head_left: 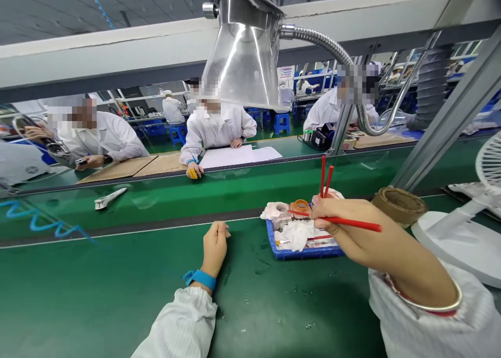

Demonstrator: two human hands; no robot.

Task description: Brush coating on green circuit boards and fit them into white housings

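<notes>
My left hand (215,247), with a blue band at the wrist, rests on the green table with its fingers curled in; whether something is inside them is hidden. My right hand (352,225) is over the right side of a blue tray (297,254), its fingers closed round a red stick (358,224) that points right. Two more red sticks (326,178) stand upright just beyond the fingers. In the tray lie a crumpled white cloth (298,235), a thin brush and a roll of orange tape (300,205).
A metal-necked extractor hood (245,60) hangs overhead. Right of the tray are a brown roll (399,205) and a white fan (462,238). A white tool (110,199) lies on the green strip ahead. Several people in white coats sit across.
</notes>
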